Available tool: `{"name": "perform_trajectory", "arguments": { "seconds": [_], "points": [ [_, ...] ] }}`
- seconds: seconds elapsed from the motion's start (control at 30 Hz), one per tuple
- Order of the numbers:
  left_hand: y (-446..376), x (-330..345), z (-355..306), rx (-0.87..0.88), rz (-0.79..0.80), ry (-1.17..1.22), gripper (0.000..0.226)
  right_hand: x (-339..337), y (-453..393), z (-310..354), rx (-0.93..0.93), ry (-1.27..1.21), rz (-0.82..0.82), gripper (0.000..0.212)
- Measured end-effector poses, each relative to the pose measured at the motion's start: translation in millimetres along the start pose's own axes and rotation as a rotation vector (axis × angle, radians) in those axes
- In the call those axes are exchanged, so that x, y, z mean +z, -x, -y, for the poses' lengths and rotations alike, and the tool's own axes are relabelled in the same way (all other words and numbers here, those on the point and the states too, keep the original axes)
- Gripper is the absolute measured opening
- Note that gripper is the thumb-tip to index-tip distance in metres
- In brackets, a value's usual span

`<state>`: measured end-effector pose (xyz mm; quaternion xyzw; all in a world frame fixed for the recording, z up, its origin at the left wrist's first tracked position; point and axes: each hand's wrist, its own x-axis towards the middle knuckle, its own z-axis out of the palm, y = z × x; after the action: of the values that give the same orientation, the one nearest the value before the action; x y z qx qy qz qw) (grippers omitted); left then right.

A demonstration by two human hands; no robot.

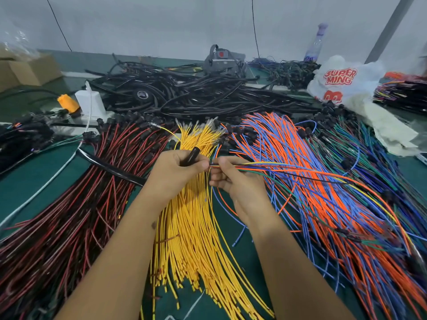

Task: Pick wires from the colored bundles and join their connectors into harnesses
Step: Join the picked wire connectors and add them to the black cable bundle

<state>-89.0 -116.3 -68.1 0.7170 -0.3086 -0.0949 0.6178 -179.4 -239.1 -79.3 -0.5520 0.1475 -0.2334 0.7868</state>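
My left hand [175,172] grips a short black tube [193,155] above the yellow wire bundle [196,227]. My right hand [233,179] pinches a small bunch of mixed wires [277,167], yellow, orange, green, blue and black, which trails off to the right. The bunch's end meets the left fingertips at the tube's lower end. A red and black wire bundle [76,204] lies to the left. An orange and blue bundle [312,192] fans out to the right, with a dark blue and green bundle [369,153] beyond it.
A heap of black sleeved harnesses [196,93] fills the back of the green table [34,176]. A white plastic bag [346,82] and a bottle [315,42] stand back right. A white power strip with an orange plug [69,103] and a cardboard box [25,68] sit back left.
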Motion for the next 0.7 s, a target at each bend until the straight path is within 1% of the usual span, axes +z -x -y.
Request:
{"name": "perform_trajectory", "arguments": {
  "seconds": [0.13, 0.27, 0.37, 0.43, 0.57, 0.7],
  "points": [
    [-1.5, 2.6, 0.8, 0.009, -0.041, -0.088, 0.016, 0.0, 0.3, -2.0, -0.008, 0.048, 0.024, 0.010],
    [-0.1, 3.9, 0.5, 0.032, -0.041, -0.150, 0.017, -0.8, 0.7, -2.1, 0.002, 0.092, 0.011, 0.009],
    [0.3, 4.9, -0.4, 0.060, -0.037, -0.182, 0.019, -1.8, -0.3, -1.2, 0.037, 0.059, -0.006, 0.008],
    [1.1, 6.0, -1.3, 0.068, -0.036, -0.211, 0.019, -2.9, -1.1, 0.0, 0.049, 0.027, 0.010, 0.007],
    [2.5, 6.8, -0.8, 0.083, -0.035, -0.245, 0.023, -3.9, -1.1, 1.7, 0.058, 0.046, 0.023, 0.007],
    [2.9, 8.3, -0.5, 0.077, -0.030, -0.247, 0.021, -3.6, 0.0, 0.3, 0.046, 0.059, -0.022, 0.007]
  ]
}}
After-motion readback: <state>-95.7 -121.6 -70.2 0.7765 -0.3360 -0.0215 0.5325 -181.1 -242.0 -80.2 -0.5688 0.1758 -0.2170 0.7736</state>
